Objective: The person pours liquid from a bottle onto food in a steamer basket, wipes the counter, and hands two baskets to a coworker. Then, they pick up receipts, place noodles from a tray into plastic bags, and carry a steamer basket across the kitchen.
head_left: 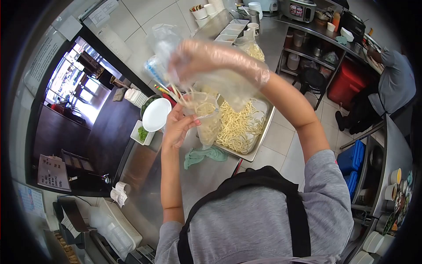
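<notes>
Pinched in my left hand (179,125) is the rim of a clear plastic bag (209,125) with pale noodles inside. Over the bag's mouth is my right hand (191,61), in a clear plastic glove, its fingers blurred; some noodle strands (176,93) hang below them. A metal tray (250,157) holds a heap of loose noodles (237,127) to the right of the bag. Beside my left hand is a white round bowl or lid (156,115). A green cloth (204,157) lies on the steel counter under the bag.
A white container (141,140) with chopped greens sits at the left. Sauce trays (231,31) and cups stand along the back wall. At the far right a person (393,77) works at another counter, near a red bin (347,83). Blue bins (350,158) stand at the right.
</notes>
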A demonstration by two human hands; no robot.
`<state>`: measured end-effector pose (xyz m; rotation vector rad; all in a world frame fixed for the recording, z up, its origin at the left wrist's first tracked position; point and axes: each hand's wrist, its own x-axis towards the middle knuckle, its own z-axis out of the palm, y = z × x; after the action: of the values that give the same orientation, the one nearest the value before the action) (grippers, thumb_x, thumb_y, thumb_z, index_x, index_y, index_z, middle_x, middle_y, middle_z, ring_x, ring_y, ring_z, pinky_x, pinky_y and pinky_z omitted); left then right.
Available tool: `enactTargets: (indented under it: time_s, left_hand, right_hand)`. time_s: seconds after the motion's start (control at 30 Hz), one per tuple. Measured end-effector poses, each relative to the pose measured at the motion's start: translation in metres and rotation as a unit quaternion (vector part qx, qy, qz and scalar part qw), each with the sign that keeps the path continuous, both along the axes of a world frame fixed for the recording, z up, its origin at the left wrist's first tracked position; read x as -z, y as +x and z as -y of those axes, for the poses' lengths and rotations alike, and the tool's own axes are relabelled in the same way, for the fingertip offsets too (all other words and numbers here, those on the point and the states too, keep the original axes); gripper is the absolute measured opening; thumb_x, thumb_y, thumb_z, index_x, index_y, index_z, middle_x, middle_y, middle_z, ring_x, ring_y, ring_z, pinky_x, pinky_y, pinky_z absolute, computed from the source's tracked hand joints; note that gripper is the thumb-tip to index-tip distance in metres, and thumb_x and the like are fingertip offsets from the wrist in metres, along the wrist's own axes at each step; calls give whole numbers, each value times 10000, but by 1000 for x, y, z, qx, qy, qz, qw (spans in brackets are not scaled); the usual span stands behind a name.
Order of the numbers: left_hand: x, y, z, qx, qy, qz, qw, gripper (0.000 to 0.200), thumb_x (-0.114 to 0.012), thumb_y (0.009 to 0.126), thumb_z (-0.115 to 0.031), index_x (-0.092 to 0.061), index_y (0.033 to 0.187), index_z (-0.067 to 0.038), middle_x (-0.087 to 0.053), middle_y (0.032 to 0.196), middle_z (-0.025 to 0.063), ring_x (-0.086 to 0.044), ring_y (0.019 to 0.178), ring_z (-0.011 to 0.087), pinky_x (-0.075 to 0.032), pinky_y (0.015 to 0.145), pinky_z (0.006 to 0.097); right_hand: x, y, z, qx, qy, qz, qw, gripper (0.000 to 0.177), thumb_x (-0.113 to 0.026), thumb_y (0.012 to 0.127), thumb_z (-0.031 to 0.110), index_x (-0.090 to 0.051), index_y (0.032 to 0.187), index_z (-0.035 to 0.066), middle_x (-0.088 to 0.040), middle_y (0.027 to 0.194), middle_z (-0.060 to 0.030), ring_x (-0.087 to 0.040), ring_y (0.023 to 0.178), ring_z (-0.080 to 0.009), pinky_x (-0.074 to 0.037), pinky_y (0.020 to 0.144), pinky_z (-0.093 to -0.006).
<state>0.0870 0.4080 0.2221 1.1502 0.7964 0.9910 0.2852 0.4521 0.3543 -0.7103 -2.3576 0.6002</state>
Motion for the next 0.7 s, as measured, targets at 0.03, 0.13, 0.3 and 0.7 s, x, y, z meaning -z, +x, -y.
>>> enactTargets:
  time_s: [0.03,0.13,0.3,0.7]
  left_hand:
    - [-5,0,1,-4,-3,2,1000,630,-542,730,121,-349,1320,12,-424,1304,87,-604,840,148,-536,646,267]
    - [-16,-5,-1,-22,27,-2,999,639,-535,727,122,-347,1328,8,-409,1332,84,-603,835,137,-534,647,256]
    - [-27,-24,-7,-32,71,-55,995,654,-522,721,123,-337,1339,15,-367,1386,71,-586,763,88,-521,648,224]
    - [-58,-121,-90,-258,199,-240,915,454,-498,769,62,-525,1217,-6,-608,965,81,-541,613,60,-478,588,191]
  right_hand:
    - [8,-1,2,23,36,36,998,255,-664,751,159,-652,985,59,-668,887,-92,-636,820,-150,-499,741,-290]
    - [26,5,2,75,115,15,990,338,-690,727,159,-637,1047,62,-649,1012,-112,-631,897,-204,-485,807,-312]
    - [29,31,5,128,87,-109,982,347,-682,741,174,-633,1063,54,-646,1032,-99,-625,908,-206,-495,790,-322]
    - [147,84,39,187,-166,-225,942,371,-699,752,272,-642,1037,42,-655,952,-132,-626,860,-188,-483,790,-304]
